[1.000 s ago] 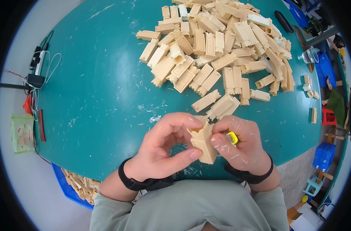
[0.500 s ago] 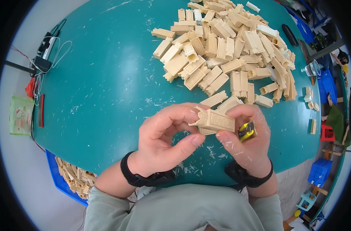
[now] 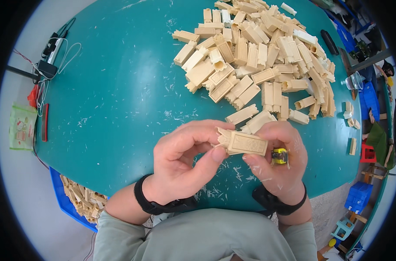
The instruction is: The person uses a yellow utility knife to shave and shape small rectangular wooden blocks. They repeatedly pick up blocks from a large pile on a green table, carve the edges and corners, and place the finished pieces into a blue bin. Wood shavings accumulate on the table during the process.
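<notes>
Between my two hands is a beige, box-shaped molded piece [image 3: 249, 143] with a raised ornamental panel on its face and a jagged, scalloped end. My left hand [image 3: 176, 158] pinches the jagged end with thumb and fingers. At the plain end, my right hand [image 3: 289, 172] grips the same piece with thumb and index finger. Tucked in the right palm is a small yellow-and-black tool [image 3: 279, 155], mostly hidden by the fingers, so its kind cannot be made out. Pale shavings cling to the right hand's fingers.
A big heap of similar beige pieces [image 3: 252, 52] covers the far right of the green table [image 3: 119, 87]. Shavings [image 3: 213, 189] are scattered near my hands. A blue bin [image 3: 72, 211] of pieces stands at lower left. A clear cup [image 3: 353, 81] sits at the right edge.
The beige piece has been turned, so its ornamental panel faces up more squarely. The yellow-and-black tool has tilted in my right palm. Both hands keep their hold.
</notes>
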### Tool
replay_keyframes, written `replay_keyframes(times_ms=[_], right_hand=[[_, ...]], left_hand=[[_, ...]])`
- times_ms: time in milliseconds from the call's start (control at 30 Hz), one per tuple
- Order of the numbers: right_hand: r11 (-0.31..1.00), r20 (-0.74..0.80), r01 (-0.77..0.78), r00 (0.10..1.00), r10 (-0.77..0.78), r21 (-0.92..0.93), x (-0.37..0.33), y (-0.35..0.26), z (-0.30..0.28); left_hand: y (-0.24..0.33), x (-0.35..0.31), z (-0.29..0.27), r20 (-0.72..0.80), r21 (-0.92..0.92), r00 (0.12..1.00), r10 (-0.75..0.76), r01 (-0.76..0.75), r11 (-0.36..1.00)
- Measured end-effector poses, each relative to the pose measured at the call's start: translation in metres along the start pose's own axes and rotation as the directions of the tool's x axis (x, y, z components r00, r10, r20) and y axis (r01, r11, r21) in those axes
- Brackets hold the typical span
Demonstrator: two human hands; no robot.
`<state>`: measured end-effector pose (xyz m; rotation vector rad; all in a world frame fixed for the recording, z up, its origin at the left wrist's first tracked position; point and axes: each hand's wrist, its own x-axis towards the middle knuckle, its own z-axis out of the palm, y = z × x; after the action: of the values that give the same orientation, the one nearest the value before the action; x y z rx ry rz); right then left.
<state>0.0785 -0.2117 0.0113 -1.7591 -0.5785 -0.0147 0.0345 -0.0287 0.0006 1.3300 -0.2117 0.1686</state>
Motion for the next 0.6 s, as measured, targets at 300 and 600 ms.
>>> replay_keyframes(times_ms=[300, 600], right_hand=[[0.983, 0.130, 0.134, 0.984, -0.118, -0.128, 0.007, -0.005, -0.001], [0.990, -0.020, -0.067, 0.998, 0.065, -0.128, 0.009, -0.002, -0.008]], left_hand=[[0.001, 0.004, -0.001, -0.124, -0.096, 0.986, -0.110, 0.099, 0.990], [0.010, 0.030, -0.059, -0.184, 0.981, 0.982, -0.039, 0.186, 0.052]])
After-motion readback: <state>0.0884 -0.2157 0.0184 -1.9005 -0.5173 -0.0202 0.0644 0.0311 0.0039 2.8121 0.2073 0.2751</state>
